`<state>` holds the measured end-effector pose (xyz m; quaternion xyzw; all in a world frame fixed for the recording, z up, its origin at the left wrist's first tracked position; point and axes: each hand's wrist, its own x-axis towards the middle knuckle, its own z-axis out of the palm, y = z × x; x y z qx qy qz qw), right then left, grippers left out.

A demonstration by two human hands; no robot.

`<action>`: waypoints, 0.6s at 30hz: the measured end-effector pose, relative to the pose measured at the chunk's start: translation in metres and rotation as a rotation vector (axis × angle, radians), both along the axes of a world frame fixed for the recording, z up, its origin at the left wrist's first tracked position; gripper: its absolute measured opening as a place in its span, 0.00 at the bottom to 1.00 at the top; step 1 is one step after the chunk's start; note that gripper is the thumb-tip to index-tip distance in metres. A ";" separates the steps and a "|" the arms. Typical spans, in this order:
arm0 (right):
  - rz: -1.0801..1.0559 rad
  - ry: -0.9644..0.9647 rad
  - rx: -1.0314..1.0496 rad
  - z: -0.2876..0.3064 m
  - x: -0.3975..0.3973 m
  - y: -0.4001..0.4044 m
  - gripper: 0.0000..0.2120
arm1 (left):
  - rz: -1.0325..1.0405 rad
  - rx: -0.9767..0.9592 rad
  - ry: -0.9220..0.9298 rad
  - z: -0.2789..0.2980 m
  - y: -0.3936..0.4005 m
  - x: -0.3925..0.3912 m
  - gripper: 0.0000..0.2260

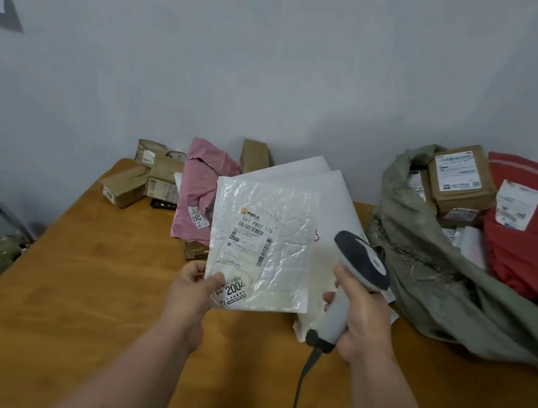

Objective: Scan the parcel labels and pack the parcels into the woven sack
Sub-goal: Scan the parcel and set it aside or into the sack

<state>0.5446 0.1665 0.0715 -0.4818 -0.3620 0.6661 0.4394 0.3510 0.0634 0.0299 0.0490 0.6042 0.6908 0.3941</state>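
Observation:
My left hand (191, 291) grips the lower left corner of a flat white bubble mailer (280, 274), held upright with its printed label (251, 236) facing me. My right hand (363, 321) is closed around the handle of a grey corded barcode scanner (361, 261), whose head sits just right of the mailer. The green woven sack (431, 271) lies open on the table's right side, with brown boxes (459, 178) and a red parcel (537, 255) in or behind its mouth.
The wooden table (81, 298) holds a pink mailer (198, 194), several brown boxes (125, 185) at the far left, and white envelopes (331, 192) behind the held mailer. The scanner's cable (298, 391) runs down toward me. A grey wall stands behind.

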 end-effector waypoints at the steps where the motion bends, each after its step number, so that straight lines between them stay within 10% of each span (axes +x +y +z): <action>1: 0.047 0.006 0.017 0.005 0.000 -0.001 0.17 | 0.009 0.003 0.004 -0.001 0.002 0.002 0.08; 18: 0.499 0.042 -0.019 0.013 -0.010 -0.009 0.19 | 0.076 0.039 -0.023 -0.005 0.020 0.022 0.08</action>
